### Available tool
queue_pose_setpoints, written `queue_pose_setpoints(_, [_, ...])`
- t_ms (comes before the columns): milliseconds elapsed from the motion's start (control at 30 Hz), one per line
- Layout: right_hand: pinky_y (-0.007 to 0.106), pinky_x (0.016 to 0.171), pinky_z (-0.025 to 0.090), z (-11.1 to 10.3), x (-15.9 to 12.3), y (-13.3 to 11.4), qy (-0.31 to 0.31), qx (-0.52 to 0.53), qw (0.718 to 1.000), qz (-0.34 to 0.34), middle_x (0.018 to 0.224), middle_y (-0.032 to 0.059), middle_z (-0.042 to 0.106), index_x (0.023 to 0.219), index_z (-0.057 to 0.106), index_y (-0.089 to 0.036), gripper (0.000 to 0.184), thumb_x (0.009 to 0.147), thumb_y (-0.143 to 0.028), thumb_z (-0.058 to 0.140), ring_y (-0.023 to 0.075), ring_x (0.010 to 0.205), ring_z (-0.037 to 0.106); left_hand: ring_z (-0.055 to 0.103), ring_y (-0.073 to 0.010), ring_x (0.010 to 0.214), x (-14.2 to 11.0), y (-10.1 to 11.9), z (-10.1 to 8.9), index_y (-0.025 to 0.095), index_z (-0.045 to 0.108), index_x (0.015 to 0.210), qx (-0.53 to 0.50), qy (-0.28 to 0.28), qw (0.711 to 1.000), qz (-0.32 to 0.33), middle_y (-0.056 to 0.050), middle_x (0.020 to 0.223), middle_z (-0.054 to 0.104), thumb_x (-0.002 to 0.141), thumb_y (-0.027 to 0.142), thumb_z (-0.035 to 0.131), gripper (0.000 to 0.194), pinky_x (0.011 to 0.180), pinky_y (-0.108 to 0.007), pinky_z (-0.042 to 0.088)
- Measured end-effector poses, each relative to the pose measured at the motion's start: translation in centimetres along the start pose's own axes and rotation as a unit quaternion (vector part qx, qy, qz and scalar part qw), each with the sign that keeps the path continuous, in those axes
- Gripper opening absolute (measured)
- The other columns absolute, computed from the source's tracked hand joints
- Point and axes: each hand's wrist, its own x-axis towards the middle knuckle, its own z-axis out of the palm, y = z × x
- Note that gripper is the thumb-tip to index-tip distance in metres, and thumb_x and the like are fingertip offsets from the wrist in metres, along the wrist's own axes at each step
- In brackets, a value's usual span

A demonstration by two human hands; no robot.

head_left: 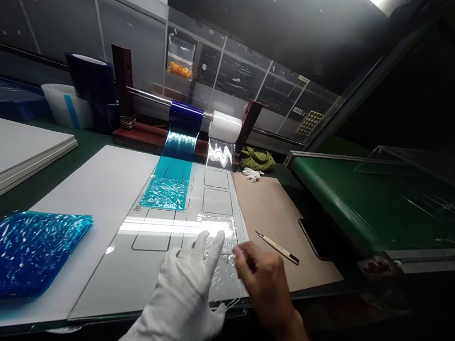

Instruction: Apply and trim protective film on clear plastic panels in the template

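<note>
Nearest us, at six o'clock, our gloved left hand is spread wide by the clear film, gripping nothing we can see. At five, our bare right hand curls at the film's right edge, fingertips bunched; we cannot tell whether they pinch it. The blue pile lies at eight, the slim tool at three. Across the plate, clear film already covers the upper right outlines. Toward eleven, the blue film stops partway, leaving a lower left outline uncovered. At twelve, blue film hangs unsevered from its roll; we judge this work partway done.
</note>
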Motion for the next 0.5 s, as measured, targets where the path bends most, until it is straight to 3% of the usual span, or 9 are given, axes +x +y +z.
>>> queue_pose_setpoints(67, [0.028,0.055,0.026,0.7,-0.6,-0.6,0.024,-0.129,0.989,-0.064,0.057,0.0015,0.054,0.076,0.063,-0.017,0.025,0.090,-0.029,0.048,0.0123,0.051,0.044,0.055,-0.0436,0.110,0.3,0.4,-1.2,0.004,0.033,0.141,0.040,-0.059,0.997,-0.034,-0.030,0.127,0.054,0.054,0.028,0.062,0.095,0.076,-0.055,0.049])
queue_pose_setpoints(100, [0.028,0.054,0.026,1.0,-0.8,-0.6,0.022,-0.135,0.988,-0.069,0.057,0.0012,0.053,0.076,0.063,-0.016,0.025,0.091,-0.029,0.047,0.0121,0.051,0.043,0.056,-0.0435,0.109,0.3,0.4,-1.6,0.003,0.034,0.141,0.049,-0.069,0.996,-0.038,-0.030,0.125,0.056,0.053,0.027,0.061,0.095,0.075,-0.055,0.048])
queue_pose_setpoints(200, [0.024,0.049,0.025,1.3,-0.7,0.7,-0.017,0.047,0.998,0.027,0.054,-0.0027,0.044,0.073,0.063,-0.016,0.031,0.090,-0.038,0.050,0.0095,0.048,0.037,0.058,-0.0393,0.105,-0.5,-0.4,-1.5,0.004,0.024,0.145,0.014,-0.024,1.000,0.007,-0.026,0.123,0.058,0.055,0.029,0.061,0.100,0.079,-0.055,0.050])
queue_pose_setpoints(267, [0.022,0.044,0.022,1.1,-0.1,2.3,-0.066,0.209,0.969,0.112,0.048,-0.0060,0.036,0.068,0.062,-0.015,0.036,0.085,-0.045,0.056,0.0074,0.043,0.029,0.058,-0.0360,0.106,-1.3,-1.2,-0.9,0.007,0.016,0.148,-0.041,0.027,0.998,0.049,-0.023,0.126,0.057,0.057,0.030,0.063,0.105,0.081,-0.051,0.053])
queue_pose_setpoints(333, [0.021,0.039,0.020,0.6,0.4,3.8,-0.083,0.290,0.942,0.151,0.044,-0.0087,0.030,0.060,0.058,-0.015,0.039,0.079,-0.050,0.061,0.0056,0.039,0.021,0.054,-0.0343,0.116,-2.2,-1.8,-0.2,0.010,0.013,0.149,-0.085,0.054,0.992,0.075,-0.021,0.134,0.052,0.058,0.029,0.064,0.106,0.088,-0.049,0.054])
queue_pose_setpoints(433, [0.020,0.038,0.022,-1.1,0.4,4.9,0.011,0.296,0.944,0.147,0.047,-0.0083,0.032,0.056,0.052,-0.017,0.043,0.078,-0.052,0.062,0.0049,0.041,0.022,0.047,-0.0332,0.128,-3.0,-2.4,0.2,0.012,0.017,0.149,-0.129,0.048,0.987,0.085,-0.018,0.140,0.047,0.057,0.028,0.065,0.104,0.099,-0.049,0.050])
queue_pose_setpoints(500, [0.018,0.043,0.028,-3.2,-0.7,4.8,0.141,0.268,0.946,0.117,0.055,-0.0055,0.041,0.066,0.057,-0.016,0.038,0.081,-0.051,0.061,0.0059,0.047,0.032,0.048,-0.0316,0.128,-3.4,-3.0,0.5,0.011,0.014,0.150,-0.185,0.038,0.980,0.060,-0.017,0.140,0.049,0.059,0.029,0.064,0.105,0.100,-0.047,0.050])
